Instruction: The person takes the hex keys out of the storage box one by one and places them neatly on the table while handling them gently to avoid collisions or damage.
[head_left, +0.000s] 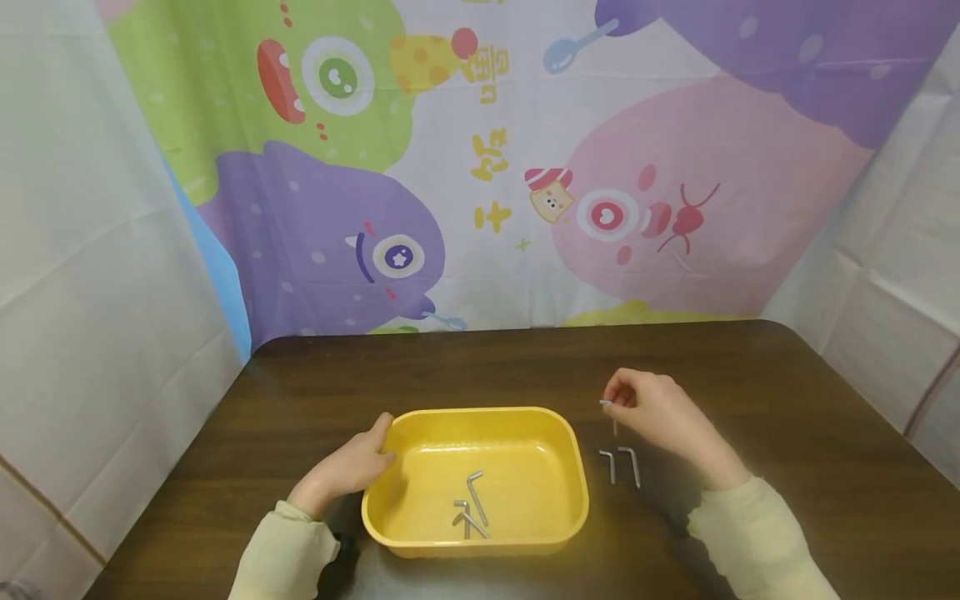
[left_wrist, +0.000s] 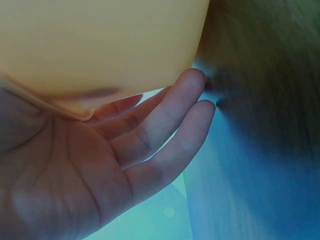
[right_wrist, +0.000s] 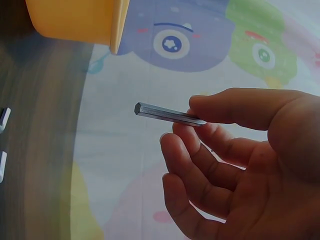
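Observation:
A yellow plastic tray (head_left: 572, 450) sits on the dark wooden table (head_left: 787, 392) and holds several small L-shaped hex keys (head_left: 471, 507). My left hand (head_left: 352, 465) rests against the tray's left rim, thumb on the edge; in the left wrist view its fingers (left_wrist: 165, 125) lie straight under the tray wall (left_wrist: 100, 45). My right hand (head_left: 652, 412) hovers right of the tray and pinches one hex key (head_left: 609, 410) between thumb and forefinger; the key (right_wrist: 167, 114) shows clearly in the right wrist view. Two more hex keys (head_left: 621, 463) lie on the table below that hand.
A cartoon-monster cloth (head_left: 487, 167) hangs behind the table, with white sheets (head_left: 90, 275) at both sides. The table's far edge meets the cloth. The tray's corner (right_wrist: 75, 20) and two key ends (right_wrist: 3, 140) appear in the right wrist view.

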